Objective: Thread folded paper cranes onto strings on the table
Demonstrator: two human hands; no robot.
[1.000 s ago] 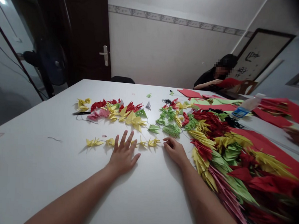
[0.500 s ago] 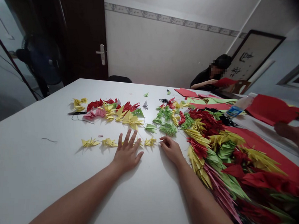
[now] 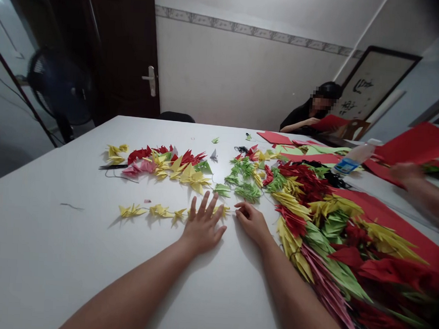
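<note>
A row of yellow folded-paper cranes (image 3: 159, 210) lies threaded on a thin dark string (image 3: 232, 211) across the white table. My left hand (image 3: 202, 228) is open over the right part of the row, fingers spread, covering some of the cranes. At the string's right end, my right hand (image 3: 252, 222) is closed, thumb and forefinger pinching the string. Beyond my hands lie red, pink and yellow paper cranes (image 3: 182, 167) and strung green cranes (image 3: 245, 191). What lies under my left palm is hidden.
Dark scissors (image 3: 113, 167) lie at the left. A heap of coloured crane strings (image 3: 299, 204) fills the right side, near a plastic bottle (image 3: 354, 158). Another person (image 3: 300, 117) holds red paper at the back; someone else's hand (image 3: 408, 173) is at the right, near red sheets.
My left hand has slid right along the row, uncovering a yellow crane and covering those nearer my right hand. My right hand stays about in place. At the right, a red sheet has been lifted.
</note>
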